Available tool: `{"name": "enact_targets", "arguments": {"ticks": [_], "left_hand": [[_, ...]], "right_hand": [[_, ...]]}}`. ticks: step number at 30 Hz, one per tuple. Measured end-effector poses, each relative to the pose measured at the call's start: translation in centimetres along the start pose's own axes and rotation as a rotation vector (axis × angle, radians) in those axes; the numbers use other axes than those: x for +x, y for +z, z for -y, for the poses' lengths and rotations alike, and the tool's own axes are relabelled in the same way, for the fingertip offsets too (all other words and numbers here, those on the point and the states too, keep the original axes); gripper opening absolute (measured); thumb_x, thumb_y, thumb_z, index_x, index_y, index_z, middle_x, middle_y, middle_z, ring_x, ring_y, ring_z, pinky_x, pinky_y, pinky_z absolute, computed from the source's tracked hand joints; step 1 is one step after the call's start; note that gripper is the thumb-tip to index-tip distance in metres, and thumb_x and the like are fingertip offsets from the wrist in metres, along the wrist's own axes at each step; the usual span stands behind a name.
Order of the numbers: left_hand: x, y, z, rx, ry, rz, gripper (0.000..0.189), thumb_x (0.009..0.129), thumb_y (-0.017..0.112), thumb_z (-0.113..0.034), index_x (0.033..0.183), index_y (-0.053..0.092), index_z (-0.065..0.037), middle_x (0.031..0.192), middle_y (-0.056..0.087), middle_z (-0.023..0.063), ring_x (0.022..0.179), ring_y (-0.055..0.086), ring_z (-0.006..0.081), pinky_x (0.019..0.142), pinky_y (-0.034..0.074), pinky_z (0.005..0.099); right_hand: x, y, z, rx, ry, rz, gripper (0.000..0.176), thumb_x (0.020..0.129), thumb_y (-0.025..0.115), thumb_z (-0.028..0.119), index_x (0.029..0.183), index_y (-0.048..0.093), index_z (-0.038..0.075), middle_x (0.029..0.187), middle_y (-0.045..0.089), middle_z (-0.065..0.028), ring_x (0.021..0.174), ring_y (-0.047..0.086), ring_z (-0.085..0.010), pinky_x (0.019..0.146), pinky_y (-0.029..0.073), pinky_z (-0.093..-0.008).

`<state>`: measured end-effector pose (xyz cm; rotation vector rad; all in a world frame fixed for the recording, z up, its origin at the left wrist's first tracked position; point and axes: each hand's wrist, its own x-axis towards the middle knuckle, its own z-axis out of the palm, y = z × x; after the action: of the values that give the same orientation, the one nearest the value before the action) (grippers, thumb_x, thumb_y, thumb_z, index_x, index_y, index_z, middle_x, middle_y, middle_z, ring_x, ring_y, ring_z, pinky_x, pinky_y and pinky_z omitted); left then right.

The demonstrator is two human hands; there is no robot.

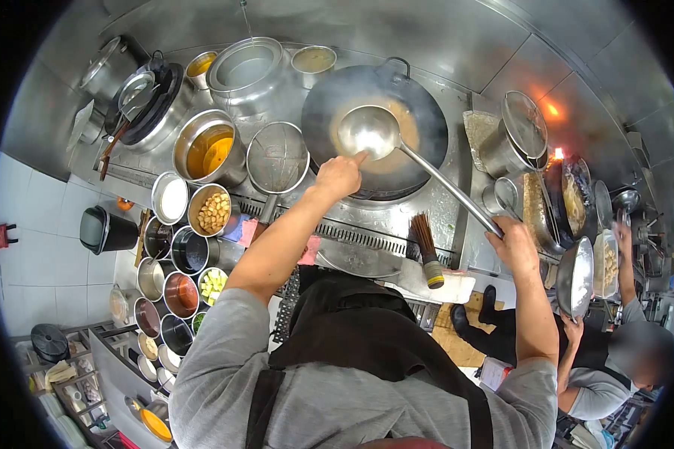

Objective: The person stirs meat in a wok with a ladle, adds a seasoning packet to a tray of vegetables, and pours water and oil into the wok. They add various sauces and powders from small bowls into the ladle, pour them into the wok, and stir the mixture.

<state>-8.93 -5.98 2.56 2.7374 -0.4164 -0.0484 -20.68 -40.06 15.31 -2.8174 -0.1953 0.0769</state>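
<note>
My right hand (514, 243) is wrapped round the end of a long-handled metal ladle (368, 129). The ladle's bowl is over a black wok (318, 112) that holds steaming brownish liquid. At the bowl's lower left edge is my left hand (339, 176), its index finger stretched to the rim and its other fingers curled. Whether that finger touches the ladle or what it may hold is too small to tell. A round mesh strainer (278, 157) lies left of the wok.
Pots and bowls of ingredients, one with orange liquid (210, 153), crowd the left. A bamboo brush (427, 251) rests at the counter's front edge. At the right, a co-worker (595, 374) holds a metal bowl (576, 277) near a flaming burner.
</note>
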Motion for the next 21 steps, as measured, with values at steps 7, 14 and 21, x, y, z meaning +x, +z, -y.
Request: {"name": "enact_targets", "arguments": {"ticks": [7, 14, 21], "left_hand": [[-11.6, -18.4, -5.5, -1.418, 0.15, 0.235, 0.033, 0.076, 0.069, -0.009, 0.108, 0.062, -0.001, 0.068, 0.059, 0.0011, 0.054, 0.049, 0.0076, 0.048, 0.039, 0.0182], [-14.7, -21.1, -6.2, -1.305, 1.217, 0.242, 0.014, 0.083, 0.063, -0.002, 0.095, 0.069, -0.006, 0.073, 0.061, 0.0123, 0.046, 0.049, 0.0163, 0.035, 0.033, 0.0246], [-20.0, -11.2, 5.3, -1.184, -0.48, 0.172, 0.031, 0.082, 0.064, -0.019, 0.11, 0.064, -0.005, 0.068, 0.058, 0.0021, 0.058, 0.049, 0.009, 0.053, 0.039, 0.0252]], "right_hand": [[0.3, 2.5, -3.4, 0.047, 0.113, -0.012, 0.026, 0.07, 0.069, 0.009, 0.093, 0.063, -0.003, 0.083, 0.062, -0.0236, 0.08, 0.06, -0.0403, 0.071, 0.047, -0.043], [2.3, 6.7, -5.0, 0.045, 0.24, -0.206, 0.029, 0.072, 0.07, 0.009, 0.098, 0.064, -0.002, 0.075, 0.062, -0.0191, 0.062, 0.059, -0.0278, 0.061, 0.046, -0.0359], [2.8, 11.8, -2.4, 0.449, 0.312, -0.076, 0.056, 0.076, 0.057, 0.002, 0.132, 0.047, 0.003, 0.063, 0.055, -0.009, 0.057, 0.054, -0.015, 0.055, 0.045, -0.0309]]}}
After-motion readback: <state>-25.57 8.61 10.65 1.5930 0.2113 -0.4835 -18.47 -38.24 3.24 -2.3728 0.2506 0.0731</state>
